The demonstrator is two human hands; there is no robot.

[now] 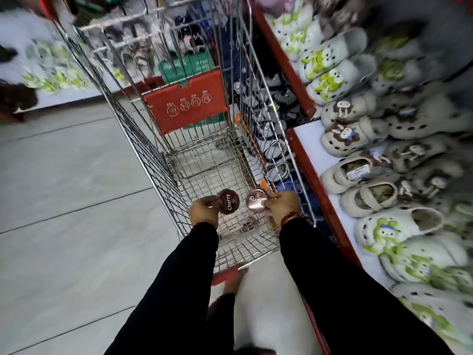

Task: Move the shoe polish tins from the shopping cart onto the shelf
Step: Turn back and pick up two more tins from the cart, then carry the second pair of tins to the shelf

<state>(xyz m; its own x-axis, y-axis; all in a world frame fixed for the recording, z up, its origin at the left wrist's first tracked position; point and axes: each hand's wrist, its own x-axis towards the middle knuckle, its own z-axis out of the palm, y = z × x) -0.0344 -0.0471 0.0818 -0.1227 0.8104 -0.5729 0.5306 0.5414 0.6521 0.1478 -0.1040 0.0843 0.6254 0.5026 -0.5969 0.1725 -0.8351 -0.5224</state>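
Both my hands are inside the wire shopping cart [143,139], low above its mesh floor. My left hand [203,210] grips a dark red round shoe polish tin [228,201] with "Cherry" printed on the lid. My right hand [281,204] holds a second, shinier pinkish tin [256,199] by its edge. The two tins sit side by side, a small gap between them. The shelf [311,149], white with a red front edge, runs along the cart's right side.
Rows of white fuzzy clogs [358,175] with green and brown charms cover the shelf on the right. A red child-seat flap [188,103] stands in the middle of the cart. Grey tiled floor [64,188] lies to the left, with another shoe display beyond it.
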